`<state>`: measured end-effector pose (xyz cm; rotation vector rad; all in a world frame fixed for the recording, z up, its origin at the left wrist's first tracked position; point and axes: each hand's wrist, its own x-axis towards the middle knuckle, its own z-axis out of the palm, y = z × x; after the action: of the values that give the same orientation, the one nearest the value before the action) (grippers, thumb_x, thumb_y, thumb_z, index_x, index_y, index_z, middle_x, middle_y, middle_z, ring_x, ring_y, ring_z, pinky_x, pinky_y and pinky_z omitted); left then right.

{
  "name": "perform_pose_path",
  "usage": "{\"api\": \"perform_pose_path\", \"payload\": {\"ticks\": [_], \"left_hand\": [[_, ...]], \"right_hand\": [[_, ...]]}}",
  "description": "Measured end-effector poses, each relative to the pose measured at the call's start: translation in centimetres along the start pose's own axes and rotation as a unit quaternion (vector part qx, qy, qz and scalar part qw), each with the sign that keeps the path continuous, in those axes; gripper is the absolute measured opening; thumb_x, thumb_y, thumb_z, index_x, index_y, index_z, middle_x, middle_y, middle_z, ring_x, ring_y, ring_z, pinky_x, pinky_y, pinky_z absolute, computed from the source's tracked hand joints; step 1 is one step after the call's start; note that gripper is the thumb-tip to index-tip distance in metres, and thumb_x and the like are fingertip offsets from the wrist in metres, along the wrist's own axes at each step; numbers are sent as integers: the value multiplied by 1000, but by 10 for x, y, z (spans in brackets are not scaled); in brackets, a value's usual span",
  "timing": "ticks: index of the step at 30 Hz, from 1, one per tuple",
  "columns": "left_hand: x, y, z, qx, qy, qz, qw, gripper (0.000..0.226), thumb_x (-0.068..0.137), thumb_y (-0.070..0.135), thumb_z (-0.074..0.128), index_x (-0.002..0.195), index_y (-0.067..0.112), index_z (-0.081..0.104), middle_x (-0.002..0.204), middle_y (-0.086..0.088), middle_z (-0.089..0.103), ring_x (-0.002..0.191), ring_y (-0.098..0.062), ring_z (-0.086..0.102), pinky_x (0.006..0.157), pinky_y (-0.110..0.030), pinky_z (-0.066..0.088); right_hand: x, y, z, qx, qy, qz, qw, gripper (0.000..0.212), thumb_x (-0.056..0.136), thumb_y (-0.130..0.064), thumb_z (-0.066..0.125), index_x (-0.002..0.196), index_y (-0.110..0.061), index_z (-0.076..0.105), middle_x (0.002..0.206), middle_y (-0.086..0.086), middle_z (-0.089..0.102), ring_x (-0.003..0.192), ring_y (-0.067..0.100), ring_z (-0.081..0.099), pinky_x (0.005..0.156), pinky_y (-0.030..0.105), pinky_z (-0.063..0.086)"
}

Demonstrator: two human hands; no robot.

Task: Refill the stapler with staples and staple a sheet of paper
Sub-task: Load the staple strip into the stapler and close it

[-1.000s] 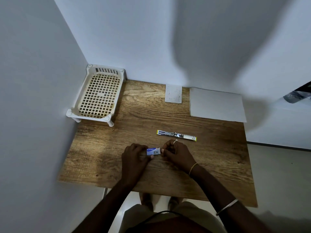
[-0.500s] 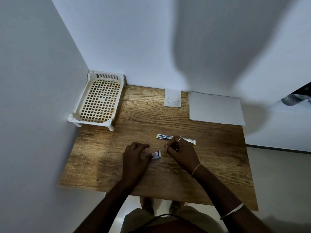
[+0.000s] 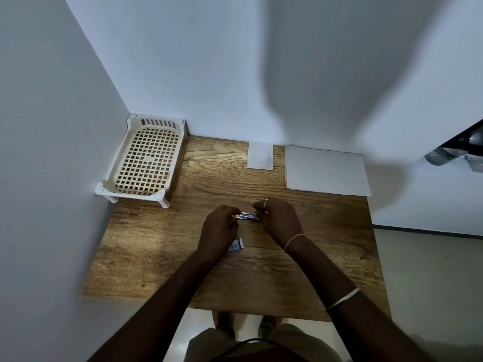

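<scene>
A thin yellow-and-metal stapler [image 3: 247, 216], laid open flat, sits at the middle of the wooden table [image 3: 156, 246]. My left hand [image 3: 219, 231] pinches its left end and my right hand [image 3: 281, 220] covers its right end, so only the stapler's middle shows. A small blue-and-white staple box [image 3: 236, 245] lies on the table just under my left wrist. A white sheet of paper [image 3: 325, 171] lies flat at the back right of the table.
A cream plastic mesh tray [image 3: 146, 158] on short legs stands at the back left corner against the walls. A small white slip of paper [image 3: 260, 155] lies at the back middle. Floor shows beyond the table's right and front edges.
Both hands let go of the staple box, which now lies on the table, and moved up to the stapler. The camera tilted, so the table sits lower in view.
</scene>
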<state>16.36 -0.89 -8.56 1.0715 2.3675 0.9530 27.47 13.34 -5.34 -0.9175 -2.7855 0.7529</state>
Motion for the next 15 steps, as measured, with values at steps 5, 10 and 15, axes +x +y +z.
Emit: {"api": "perform_pose_path", "payload": {"ticks": [5,10,15], "left_hand": [[5,-14,4,53,-23,45,997,43,77,1,75,117,14,71,117,-2,67,103,-19,62,81,-23,43],[9,-13,8,65,-34,63,995,50,77,6,78,125,15,67,122,-2,70,107,-22,62,85,-23,40],[12,-13,10,56,-30,69,996,56,77,8,79,131,16,65,120,-2,72,109,-22,63,89,-28,44]], "right_hand": [[5,-1,15,-20,-9,47,999,22,81,-22,76,103,-26,79,102,-5,72,97,18,67,74,24,43],[11,-3,20,-39,-15,49,998,22,83,-23,74,105,-27,77,102,-2,73,98,21,68,79,31,51],[13,-1,20,-63,-43,47,996,30,88,-27,70,118,-30,72,108,-2,75,104,20,68,86,35,55]]}}
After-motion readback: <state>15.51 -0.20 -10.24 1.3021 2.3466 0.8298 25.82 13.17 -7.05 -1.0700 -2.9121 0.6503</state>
